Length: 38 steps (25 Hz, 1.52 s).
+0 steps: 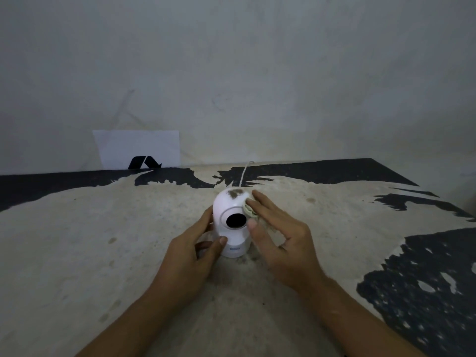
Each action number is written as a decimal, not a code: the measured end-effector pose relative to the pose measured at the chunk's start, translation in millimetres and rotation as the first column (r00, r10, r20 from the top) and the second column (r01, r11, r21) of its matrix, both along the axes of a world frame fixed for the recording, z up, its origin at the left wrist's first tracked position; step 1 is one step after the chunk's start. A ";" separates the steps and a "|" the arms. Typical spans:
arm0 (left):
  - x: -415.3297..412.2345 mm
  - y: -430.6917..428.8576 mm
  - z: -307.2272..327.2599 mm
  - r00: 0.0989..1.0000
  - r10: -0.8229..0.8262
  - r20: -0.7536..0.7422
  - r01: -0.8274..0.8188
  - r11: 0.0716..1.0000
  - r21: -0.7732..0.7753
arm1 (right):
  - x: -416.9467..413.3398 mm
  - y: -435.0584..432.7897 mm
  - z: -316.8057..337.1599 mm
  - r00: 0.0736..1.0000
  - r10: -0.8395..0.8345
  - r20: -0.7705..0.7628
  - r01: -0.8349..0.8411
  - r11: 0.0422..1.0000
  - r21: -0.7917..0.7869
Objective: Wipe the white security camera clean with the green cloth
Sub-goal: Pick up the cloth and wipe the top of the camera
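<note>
**A:** ok so where's the white security camera [231, 222] at?

**B:** upright on the dusty surface [103, 240] near us, lens our way, dirt smudge [235, 193] on top. Our left hand [192, 249] is wrapped round its left side and base.

**A:** and the cloth?

**B:** our right hand [277, 234] presses the cloth [249, 209] flat-fingered against the camera's right side. It looks pale here, mostly hidden. White cable [243, 175] behind.

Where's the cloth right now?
In the head view, the cloth is bunched under the right hand, pressed against the right side of the white camera, which the left hand steadies.
</note>
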<state>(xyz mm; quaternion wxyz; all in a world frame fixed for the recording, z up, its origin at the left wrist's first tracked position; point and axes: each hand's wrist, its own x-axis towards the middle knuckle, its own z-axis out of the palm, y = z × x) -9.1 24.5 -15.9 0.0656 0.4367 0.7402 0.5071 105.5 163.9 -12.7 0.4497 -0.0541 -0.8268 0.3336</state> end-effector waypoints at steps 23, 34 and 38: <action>0.0 -1.1 2.7 1.000 -0.018 -0.022 0.018 1.000 -0.004 | -6.5 5.7 1.1 0.980 -0.188 -0.067 0.192 0.980 0.059; -1.2 -1.2 0.9 0.999 -0.010 -0.037 0.009 1.000 -0.015 | -4.0 10.9 -2.3 0.980 -0.179 -0.087 0.196 0.941 0.277; -0.6 -2.5 1.4 0.999 -0.019 -0.029 0.019 1.000 0.002 | -2.4 15.6 -0.2 0.968 -0.237 -0.087 0.252 0.926 0.281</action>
